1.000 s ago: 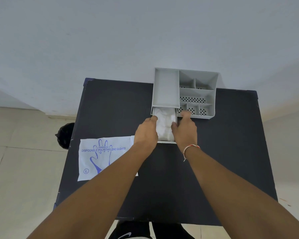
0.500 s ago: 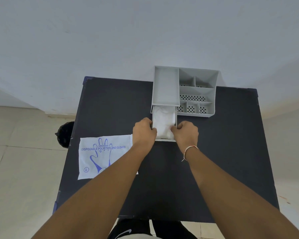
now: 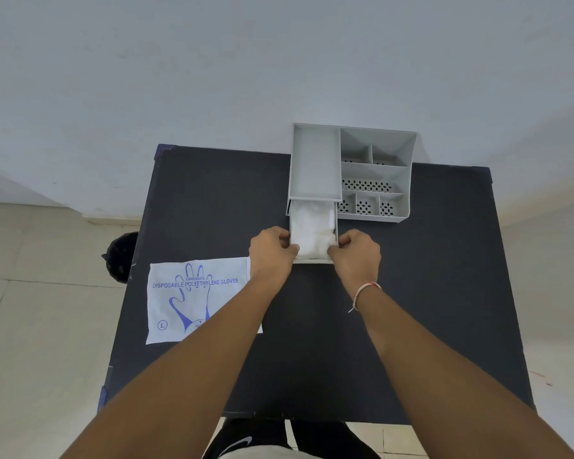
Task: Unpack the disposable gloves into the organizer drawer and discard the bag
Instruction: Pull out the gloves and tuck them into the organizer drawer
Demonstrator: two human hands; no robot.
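Near the far edge of the table (image 3: 411, 293), toward its middle: organizer (image 3: 375, 173) against the wall, drawer (image 3: 313, 260) pulled out toward the near side, gloves (image 3: 312, 230) heaped white inside it. At the drawer's front corners, left hand (image 3: 270, 251) on one side and right hand (image 3: 358, 255) on the other, fingers (image 3: 337, 251) curled and pinching the drawer's side walls, thumbs tucked in at the gloves' edge. Unpacking judged done; step in hand looks like seating the pile and readying to shut the drawer. Near the left edge, flat and seemingly empty, the bag (image 3: 196, 299), partly under the left forearm, well apart from the drawer. On the floor just beyond that left edge, a dark bin (image 3: 120, 256), half hidden by the table. Next move, likely: an even, straight push from both hands, gloves kept below the rim to avoid snagging under the tray above; then release, reach left for the bag, drop into the bin.
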